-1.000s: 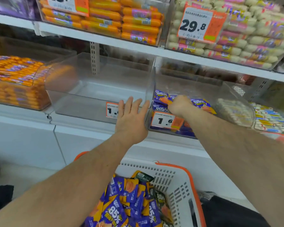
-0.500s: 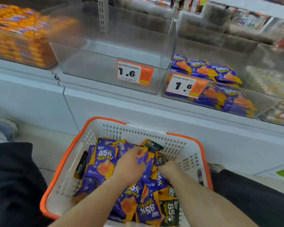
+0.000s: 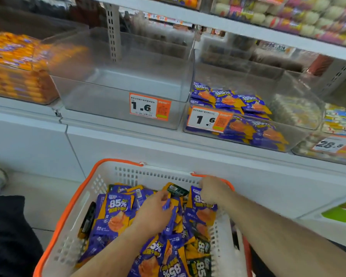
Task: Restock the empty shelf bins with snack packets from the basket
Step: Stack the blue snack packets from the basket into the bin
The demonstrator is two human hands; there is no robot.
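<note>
both my hands in white plastic basket with orange rim (image 3: 84, 198): left hand (image 3: 154, 214) and right hand (image 3: 212, 191) each curled round purple-orange snack packets (image 3: 118, 212), gathering stock for empty clear shelf bin (image 3: 124, 90) directly above.

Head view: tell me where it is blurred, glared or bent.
Head view: motion blur smears the orange packets at left and the upper shelf goods; soft reflections haze the empty clear bin; wide-angle distortion tilts the shelf edges; price tag and basket stay readable.
</note>
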